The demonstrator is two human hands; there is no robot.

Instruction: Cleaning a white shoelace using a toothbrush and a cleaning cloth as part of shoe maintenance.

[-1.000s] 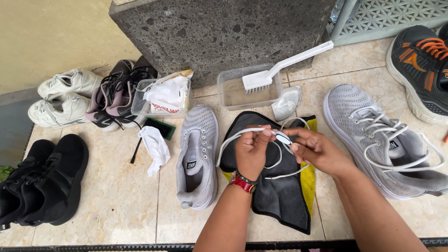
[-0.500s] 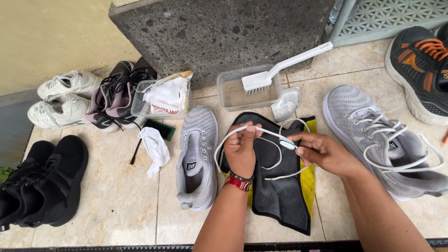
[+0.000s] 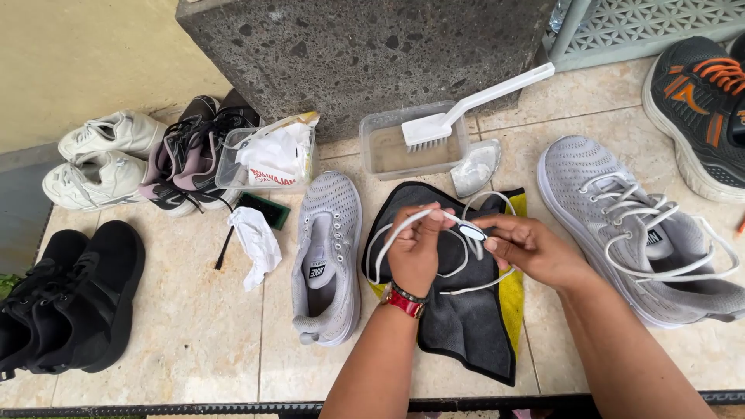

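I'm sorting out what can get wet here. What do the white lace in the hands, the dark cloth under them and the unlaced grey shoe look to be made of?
White shoelace: flat woven textile, matt, limp in its loops. Dark grey cloth with yellow edge: soft, probably microfibre, creased, no shine. Grey lace-less shoe: knitted mesh upper, dotted with small holes; its sole looks like pale foam or rubber.

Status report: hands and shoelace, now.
Left hand and right hand both pinching white shoelace. Lace looped over dark cloth. Nothing in the way.

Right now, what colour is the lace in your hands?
White; the lace shows best in the head view, against the dark cloth.
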